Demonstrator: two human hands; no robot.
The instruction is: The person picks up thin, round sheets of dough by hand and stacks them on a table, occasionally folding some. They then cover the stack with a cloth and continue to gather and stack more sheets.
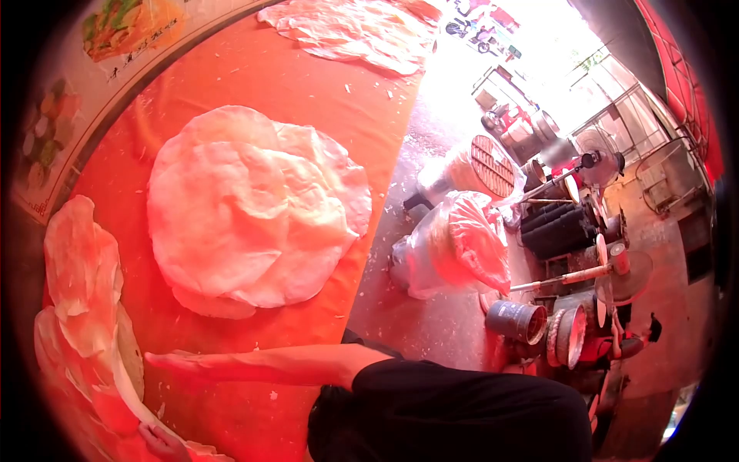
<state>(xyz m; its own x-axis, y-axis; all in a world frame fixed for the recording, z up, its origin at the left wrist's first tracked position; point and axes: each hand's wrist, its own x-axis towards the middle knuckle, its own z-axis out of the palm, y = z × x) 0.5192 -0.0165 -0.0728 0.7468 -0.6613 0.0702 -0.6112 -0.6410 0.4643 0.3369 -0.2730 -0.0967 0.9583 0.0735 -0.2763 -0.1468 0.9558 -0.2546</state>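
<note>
A bare arm in a black sleeve reaches in from the lower right, ending in my left hand [175, 364]. Its fingers look stretched out beside a tall fold of thin, pale flat sheets [85, 304] at the left edge. Lower down, my right hand [160, 442] has its fingers curled on the lower edge of those sheets; most of that hand is cut off. A round, layered stack of similar sheets [250, 212] lies on the orange-red table cover [223, 335], above my left arm and apart from both hands.
More sheets [358, 31] lie at the table's far end. Beyond the table's right edge stand a plastic-covered container [454, 246], a metal bucket [516, 321], fans [627, 276] and a slatted round lid [493, 165]. A person [608, 346] is at the lower right.
</note>
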